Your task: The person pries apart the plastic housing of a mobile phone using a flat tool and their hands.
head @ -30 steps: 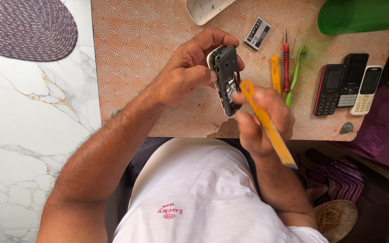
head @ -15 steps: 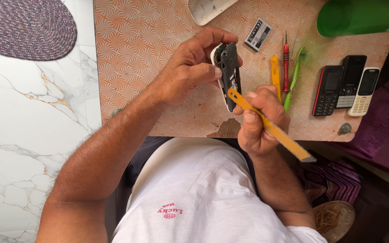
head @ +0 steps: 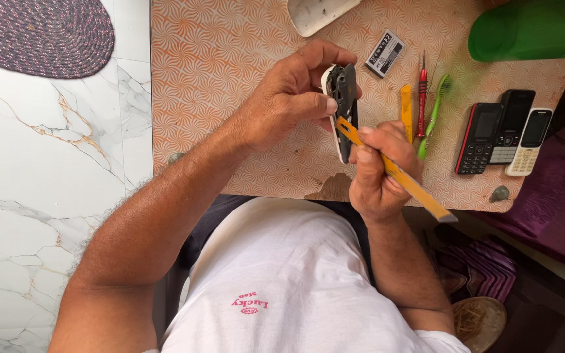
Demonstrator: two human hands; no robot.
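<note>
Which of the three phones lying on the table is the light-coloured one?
The cream phone at the right end of the row; the middle phone is black, and the left phone is black with red edges.

The orange swirl-patterned bench [head: 230,78] carries three keypad phones [head: 503,134] near its right edge; left of them lie a green toothbrush [head: 434,114], red screwdriver [head: 421,98], yellow pry tool [head: 406,111] and battery [head: 385,53].

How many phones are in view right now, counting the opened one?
4: three side by side on the table's right, black-red phone, black phone, cream phone; opened phone in left hand.
</note>
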